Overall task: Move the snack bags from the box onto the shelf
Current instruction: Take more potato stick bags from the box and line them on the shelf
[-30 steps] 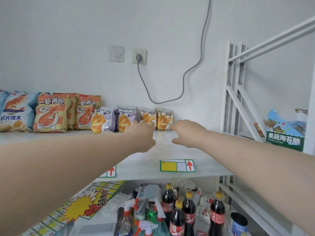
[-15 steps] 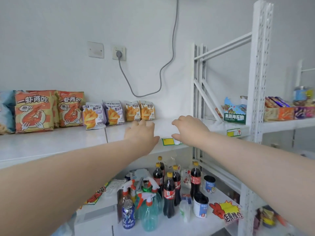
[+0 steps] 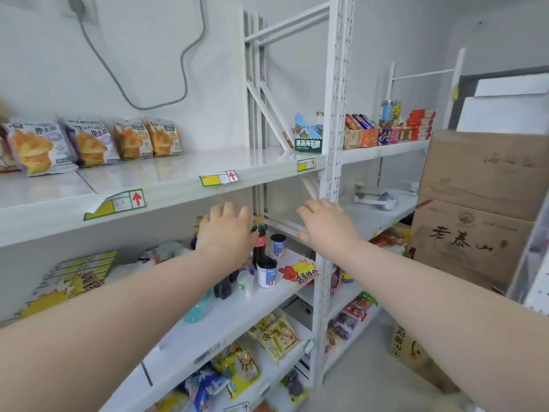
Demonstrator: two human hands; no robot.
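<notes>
Small snack bags (image 3: pixel 130 139) printed with orange fries stand in a row against the wall on the upper white shelf (image 3: pixel 184 173). My left hand (image 3: pixel 225 230) hovers in front of the shelf below, fingers relaxed and holding nothing. My right hand (image 3: pixel 325 224) hangs beside it near the shelf's upright post, also empty with loose fingers. Stacked cardboard boxes (image 3: pixel 481 203) stand at the right; a yellow-printed carton (image 3: pixel 416 355) sits on the floor under my right forearm. I cannot see inside any of the boxes.
Cola bottles (image 3: pixel 259 242), cans and spray bottles crowd the middle shelf. More snack bags (image 3: pixel 273 337) lie on the bottom shelves. A green seaweed-snack box (image 3: pixel 308 138) and candy boxes (image 3: pixel 386 130) sit on the upper shelf's right part. The perforated post (image 3: pixel 334 144) splits the two bays.
The view has swung right and down. Both hands have drawn back from the upper shelf and now hang lower, in front of the middle shelf. The cardboard boxes have come into view.
</notes>
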